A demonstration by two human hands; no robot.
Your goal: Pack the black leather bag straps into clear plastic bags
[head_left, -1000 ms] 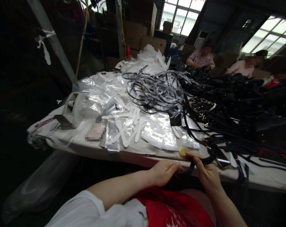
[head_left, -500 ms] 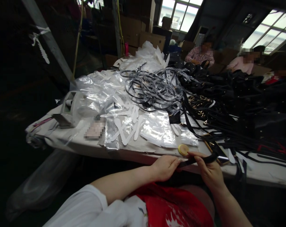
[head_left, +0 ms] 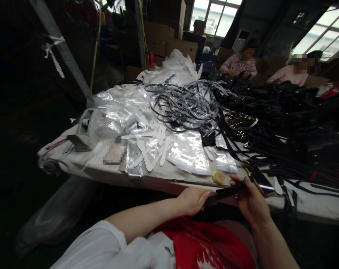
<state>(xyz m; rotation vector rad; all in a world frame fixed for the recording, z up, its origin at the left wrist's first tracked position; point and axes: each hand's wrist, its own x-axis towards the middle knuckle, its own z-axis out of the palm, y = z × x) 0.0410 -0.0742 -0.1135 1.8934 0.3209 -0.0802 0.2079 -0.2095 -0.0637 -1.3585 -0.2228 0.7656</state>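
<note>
A black strap (head_left: 227,192) stretches between my hands at the table's front edge. My left hand (head_left: 194,200) is closed on its left end, with the fingertips partly hidden. Further right, my right hand (head_left: 249,196) pinches the strap between thumb and fingers. Just beyond the hands lies a round yellow tape roll (head_left: 219,177). A dark phone-like slab with a gold edge (head_left: 262,183) lies beside my right hand. Flat clear plastic bags (head_left: 189,153) and white serrated plastic strips (head_left: 151,158) are spread on the table (head_left: 169,178) ahead.
Coiled black straps in clear wrapping (head_left: 183,106) are heaped mid-table. Black straps with gold clasps (head_left: 238,127) and a pile of black bags (head_left: 292,108) cover the right side. A tape dispenser (head_left: 86,125) stands at left. Two people (head_left: 239,63) sit across the table.
My right hand has moved slightly right and turned, its fingers shifting along the strap. My left hand has drawn a little left, and more strap shows between them.
</note>
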